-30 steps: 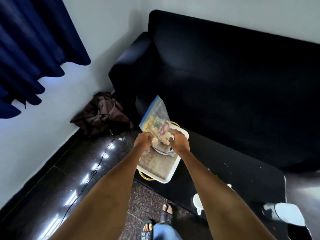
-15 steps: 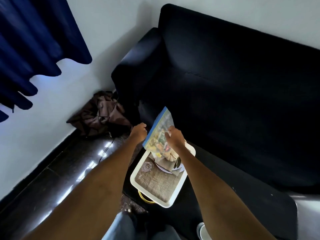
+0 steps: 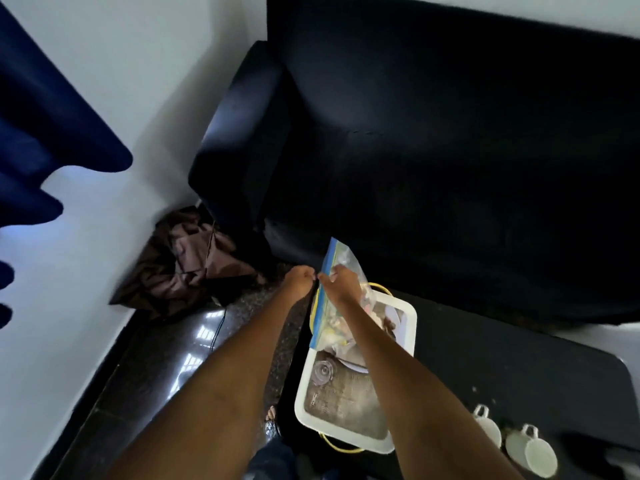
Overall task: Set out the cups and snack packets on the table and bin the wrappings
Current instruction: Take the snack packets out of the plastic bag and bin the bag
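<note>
A dark blue curtain (image 3: pixel 41 140) hangs at the far left against a white wall (image 3: pixel 114 64), and below it the glossy dark floor (image 3: pixel 156 368) throws back patches of light. In the corner by the wall lies a crumpled brown cloth (image 3: pixel 187 265), with a thin black cable (image 3: pixel 216 327) trailing down from it across the floor. Behind that stands a black sofa (image 3: pixel 433 150), its arm nearest the corner and its seat running along the back of a low black table (image 3: pixel 502 358).

At the table's left edge sits a white tray (image 3: pixel 410 323) with yellow handles and a printed picture on its base. Above the tray's far end a clear snack packet (image 3: pixel 337 268) with a blue strip down one side is held up on edge, its lower part hanging over the tray.

The left hand (image 3: pixel 299 277) is curled closed, its knuckles right beside the packet's blue edge; whether the fingertips actually pinch the edge I cannot tell. The right hand (image 3: pixel 341 282) grips the packet, fingers folded round its upper part from the side nearer the sofa.

Further right, at the table's near edge, two white cups (image 3: pixel 512 441) lie side by side, the right one tipped with its mouth showing.
</note>
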`<state>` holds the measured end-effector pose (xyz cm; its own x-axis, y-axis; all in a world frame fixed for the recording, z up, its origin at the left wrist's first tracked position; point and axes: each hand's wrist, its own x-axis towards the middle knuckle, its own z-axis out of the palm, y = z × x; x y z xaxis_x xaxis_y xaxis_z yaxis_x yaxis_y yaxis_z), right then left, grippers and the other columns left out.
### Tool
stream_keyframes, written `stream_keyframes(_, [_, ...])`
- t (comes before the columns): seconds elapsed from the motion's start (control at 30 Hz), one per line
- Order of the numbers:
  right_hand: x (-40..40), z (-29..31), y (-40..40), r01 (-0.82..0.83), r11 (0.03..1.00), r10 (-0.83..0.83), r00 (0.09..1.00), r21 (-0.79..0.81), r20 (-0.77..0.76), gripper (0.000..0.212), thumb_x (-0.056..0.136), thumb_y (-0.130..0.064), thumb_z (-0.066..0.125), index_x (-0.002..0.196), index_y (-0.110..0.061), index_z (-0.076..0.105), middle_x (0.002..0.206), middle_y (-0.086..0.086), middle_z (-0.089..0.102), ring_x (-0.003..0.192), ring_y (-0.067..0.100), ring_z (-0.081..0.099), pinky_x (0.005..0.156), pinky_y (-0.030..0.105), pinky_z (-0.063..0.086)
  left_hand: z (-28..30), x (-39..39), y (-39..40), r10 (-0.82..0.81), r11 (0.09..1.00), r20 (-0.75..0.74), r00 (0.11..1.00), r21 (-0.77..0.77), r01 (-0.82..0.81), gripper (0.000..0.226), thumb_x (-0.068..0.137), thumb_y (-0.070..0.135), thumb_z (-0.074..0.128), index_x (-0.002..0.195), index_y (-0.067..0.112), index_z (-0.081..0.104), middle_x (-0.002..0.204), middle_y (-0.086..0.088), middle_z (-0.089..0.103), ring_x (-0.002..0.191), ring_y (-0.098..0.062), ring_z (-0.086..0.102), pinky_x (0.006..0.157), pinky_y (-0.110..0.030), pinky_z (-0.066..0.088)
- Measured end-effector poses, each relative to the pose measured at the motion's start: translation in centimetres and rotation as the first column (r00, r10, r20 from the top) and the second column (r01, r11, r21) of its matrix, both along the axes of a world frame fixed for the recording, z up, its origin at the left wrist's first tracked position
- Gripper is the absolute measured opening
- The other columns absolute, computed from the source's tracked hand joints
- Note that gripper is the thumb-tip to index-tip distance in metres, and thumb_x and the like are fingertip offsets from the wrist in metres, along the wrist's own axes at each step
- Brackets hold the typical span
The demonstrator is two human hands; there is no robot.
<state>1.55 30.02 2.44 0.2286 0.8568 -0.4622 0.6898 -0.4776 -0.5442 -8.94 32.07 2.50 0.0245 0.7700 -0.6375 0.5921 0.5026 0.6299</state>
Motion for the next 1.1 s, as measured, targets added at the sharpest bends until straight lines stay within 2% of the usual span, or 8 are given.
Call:
stream_keyframes(0.17, [0.4,-0.9,0.4,0.067,0.996,-0.064,0.996,-0.051,0.056,0.029,0.090,-0.021,0.050,0.111,-0.004,0.061,0.114,0.016,0.065,0.110,0.033,0.059,0.083,0.036,0.048,-1.0,1.4,0.4,0.100,0.980,0.177,0.979,-0.187,-0.067,0.036,0.096,0.003,0.039,0.063,0.012,0.049,0.068,-0.009,0.047,0.058,-0.021,0.047,0.060,-0.031,0.044])
stream_keyframes(0.37, [2.4,-1.1,0.9,0.099,0.993,-0.103,0.993,-0.068,-0.061,0.022,0.087,-0.022,0.054,0.088,-0.005,0.067,0.095,0.019,0.068,0.093,0.033,0.062,0.069,0.034,0.042,-1.5,3.3,0.4,0.122,0.979,0.229,0.966,-0.191,-0.079,0.037,0.099,0.007,0.040,0.063,0.014,0.049,0.062,-0.005,0.045,0.041,-0.012,0.050,0.031,-0.011,0.035])
stream_keyframes(0.5, [3.3,-1.4,0.3,0.101,0.993,-0.108,0.988,-0.062,-0.107,0.020,0.084,-0.012,0.052,0.085,0.000,0.068,0.089,0.023,0.066,0.084,0.034,0.060,0.065,0.034,0.041,-1.6,3.9,0.6,0.130,0.974,0.234,0.963,-0.213,-0.080,0.032,0.091,0.009,0.057,0.060,0.012,0.049,0.060,-0.006,0.048,0.028,-0.004,0.048,0.037,-0.015,0.039])
stream_keyframes(0.63, [3.8,-1.3,-0.7,0.103,0.994,-0.106,0.985,-0.029,-0.138,0.017,0.082,-0.009,0.055,0.081,-0.001,0.069,0.075,0.020,0.065,0.069,0.029,0.059,0.061,0.032,0.043,-1.8,4.2,0.0,0.140,0.988,0.177,0.974,-0.093,-0.125,0.017,0.086,0.016,0.065,0.074,0.005,0.064,0.074,-0.012,0.059,0.053,-0.011,0.055,0.042,-0.013,0.049])
stream_keyframes(0.7, [4.2,-0.9,-1.3,0.087,0.996,-0.088,0.983,-0.014,-0.159,0.016,0.080,-0.011,0.057,0.079,0.000,0.068,0.072,0.019,0.063,0.070,0.030,0.062,0.065,0.039,0.051,-1.5,4.9,-0.4,0.161,0.987,0.169,0.972,0.002,-0.163,0.024,0.085,0.024,0.067,0.085,0.000,0.070,0.076,-0.013,0.063,0.060,-0.017,0.060,0.056,-0.024,0.057])
stream_keyframes(0.83, [5.5,0.1,-2.6,0.112,0.993,-0.107,0.985,0.025,-0.133,0.014,0.081,-0.020,0.058,0.072,-0.010,0.060,0.067,0.011,0.060,0.067,0.025,0.056,0.055,0.028,0.039,-0.1,6.8,-1.3,0.038,0.983,-0.016,0.999,0.178,-0.035,0.034,0.088,0.022,0.062,0.073,-0.009,0.065,0.075,-0.032,0.062,0.068,-0.020,0.052,0.062,-0.034,0.041])
stream_keyframes(0.97, [7.7,1.3,-3.7,0.178,0.979,-0.162,0.974,0.097,-0.160,0.014,0.087,-0.030,0.057,0.090,-0.016,0.054,0.062,-0.006,0.052,0.063,0.017,0.053,0.056,0.029,0.037,1.4,9.2,-2.2,-0.008,0.990,0.002,1.000,0.138,0.008,0.022,0.090,0.017,0.057,0.078,0.002,0.066,0.086,-0.027,0.068,0.082,-0.029,0.066,0.075,-0.038,0.051])
stream_keyframes(1.1, [9.8,2.3,-4.7,0.116,0.985,-0.105,0.990,0.125,-0.092,0.016,0.089,-0.019,0.053,0.077,-0.009,0.056,0.073,0.013,0.059,0.070,0.028,0.056,0.058,0.028,0.034,2.1,10.9,-3.2,-0.011,0.998,0.034,0.999,0.066,0.009,0.021,0.089,0.016,0.060,0.077,-0.001,0.066,0.086,-0.024,0.069,0.085,-0.032,0.071,0.082,-0.041,0.058])
